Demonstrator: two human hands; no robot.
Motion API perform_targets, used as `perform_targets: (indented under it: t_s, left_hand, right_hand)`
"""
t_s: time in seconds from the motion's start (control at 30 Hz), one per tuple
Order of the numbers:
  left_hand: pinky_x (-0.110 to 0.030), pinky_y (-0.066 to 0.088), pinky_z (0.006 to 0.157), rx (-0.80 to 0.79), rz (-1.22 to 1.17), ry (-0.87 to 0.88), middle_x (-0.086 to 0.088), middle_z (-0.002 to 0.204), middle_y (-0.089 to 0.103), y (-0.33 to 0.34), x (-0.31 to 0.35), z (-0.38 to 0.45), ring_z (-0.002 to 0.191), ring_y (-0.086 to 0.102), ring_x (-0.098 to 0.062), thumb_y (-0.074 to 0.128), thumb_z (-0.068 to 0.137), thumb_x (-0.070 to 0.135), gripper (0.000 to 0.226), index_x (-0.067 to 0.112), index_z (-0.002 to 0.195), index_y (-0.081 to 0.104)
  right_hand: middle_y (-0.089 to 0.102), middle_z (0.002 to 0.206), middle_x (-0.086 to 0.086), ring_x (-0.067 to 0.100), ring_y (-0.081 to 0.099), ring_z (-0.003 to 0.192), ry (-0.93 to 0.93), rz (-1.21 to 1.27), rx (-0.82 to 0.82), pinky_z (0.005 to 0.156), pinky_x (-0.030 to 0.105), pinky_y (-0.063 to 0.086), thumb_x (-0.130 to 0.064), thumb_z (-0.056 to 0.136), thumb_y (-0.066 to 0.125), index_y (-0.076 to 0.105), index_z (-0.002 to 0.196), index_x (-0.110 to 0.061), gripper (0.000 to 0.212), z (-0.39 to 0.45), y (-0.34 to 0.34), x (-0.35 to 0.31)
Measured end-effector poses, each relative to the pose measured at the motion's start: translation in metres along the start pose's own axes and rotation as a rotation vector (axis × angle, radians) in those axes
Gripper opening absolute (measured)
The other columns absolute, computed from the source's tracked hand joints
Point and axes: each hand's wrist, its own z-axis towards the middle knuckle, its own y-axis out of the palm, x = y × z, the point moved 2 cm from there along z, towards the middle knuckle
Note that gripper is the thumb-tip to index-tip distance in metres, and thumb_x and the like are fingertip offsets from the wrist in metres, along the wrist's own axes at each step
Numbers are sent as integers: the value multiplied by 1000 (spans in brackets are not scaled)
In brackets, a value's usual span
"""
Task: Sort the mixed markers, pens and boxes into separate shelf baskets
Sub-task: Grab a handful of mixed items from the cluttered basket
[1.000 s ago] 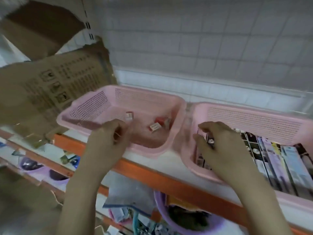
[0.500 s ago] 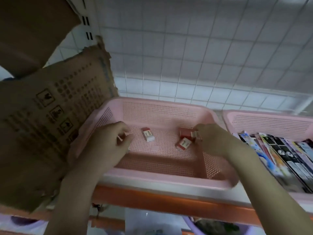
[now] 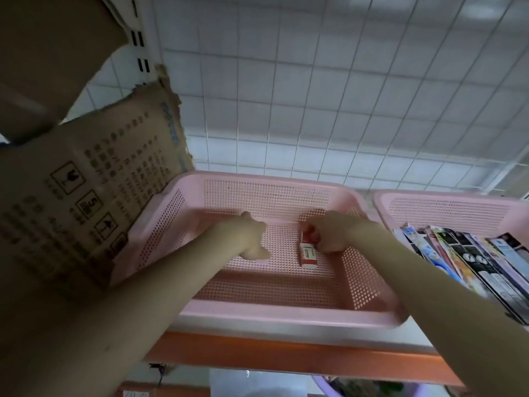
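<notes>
In the middle of the pink basket point(image 3: 274, 309) a small red and white box point(image 3: 308, 254) lies flat on the mesh floor. The right hand point(image 3: 329, 234) is curled over its far end, fingers bent around something red there (maybe a second little box, I cannot tell). I think the hand is setting the boxes side by side so this basket holds only boxes. The left hand point(image 3: 243, 236) is down inside the basket too, well apart from the box. Its fingers are bent, but I cannot tell if it holds anything. The two hands do not touch.

The basket sits on a shelf point(image 3: 286, 351) with an orange front edge. Just beside it on the right is a second basket point(image 3: 446, 210) with long flat packs point(image 3: 469, 265) lined up in it, so each kind gets its own home. A torn brown cardboard point(image 3: 86, 202) leans against the first basket's left side.
</notes>
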Motion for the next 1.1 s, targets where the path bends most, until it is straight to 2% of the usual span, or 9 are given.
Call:
perform_targets:
  t_s: [0.17, 0.3, 0.43, 0.53, 0.63, 0.73, 0.87, 1.0, 1.1]
  left_hand:
    - [-40, 45, 94, 49, 36, 91, -14, 135, 37, -1, -3, 7, 111, 51, -28, 51, 95, 30, 42, 11, 132, 42]
    - [-42, 50, 85, 88, -106, 148, -11, 137, 27, -10, 9, 6, 97, 56, -25, 57, 87, 21, 43, 13, 126, 42]
    - [-32, 44, 84, 109, -219, 209, -5, 147, 12, -11, 43, 11, 119, 47, -31, 51, 89, 37, 59, 16, 139, 29]
    - [-38, 40, 91, 59, -115, 218, -10, 150, 6, -2, 64, 17, 125, 41, -35, 48, 84, 64, 85, 10, 144, 22]
    - [-34, 39, 88, 80, 28, 282, -19, 141, 27, 5, 67, 22, 115, 46, -30, 49, 84, 64, 85, 6, 141, 28]
    - [-30, 41, 78, 110, -39, 362, -8, 113, 46, 0, 57, 26, 95, 47, -19, 62, 79, 57, 63, 13, 122, 47]
    - [-29, 44, 70, 184, -247, 326, 3, 93, 53, -15, 44, 21, 81, 52, -15, 76, 70, 49, 50, 16, 102, 55]
    - [-25, 39, 53, 416, -554, 287, 4, 76, 61, -39, 56, -10, 61, 53, -8, 77, 66, 52, 40, 23, 85, 56]
    - [-23, 39, 53, 536, -1029, 294, 12, 70, 61, -39, 87, -42, 55, 53, -4, 77, 62, 53, 38, 27, 79, 55]
  right_hand:
    - [59, 117, 6, 18, 53, 88, 74, 89, 39, 68, 28, 43, -8, 85, 59, 47, 127, -16, 44, -3, 1, 5]
    - [55, 106, 10, 24, 58, 83, 176, 244, 259, 72, 33, 53, -6, 86, 54, 46, 125, -14, 40, -15, -12, 13]
    - [44, 100, 10, 34, 61, 80, 251, 387, 556, 74, 43, 54, -8, 91, 50, 47, 120, -14, 30, -38, -29, 21]
    - [39, 98, 8, 37, 58, 75, 276, 466, 698, 71, 43, 51, -8, 91, 50, 47, 118, -12, 27, -59, -33, 26]
    - [42, 100, 9, 33, 54, 74, 247, 504, 780, 73, 40, 48, -7, 90, 53, 48, 119, -11, 29, -79, -29, 29]
    - [46, 100, 8, 36, 59, 80, 198, 654, 855, 74, 49, 52, -7, 88, 58, 51, 116, -10, 28, -98, -20, 32]
    - [53, 104, 9, 33, 62, 84, 126, 824, 973, 75, 50, 52, -6, 85, 62, 54, 110, -15, 27, -117, -7, 32]
    - [59, 105, 5, 32, 63, 81, 89, 899, 1081, 73, 51, 51, -7, 83, 64, 57, 106, -20, 27, -135, 2, 39]
    - [61, 102, 0, 29, 63, 80, 82, 915, 1140, 72, 47, 51, -12, 85, 63, 56, 103, -22, 22, -157, 11, 55]
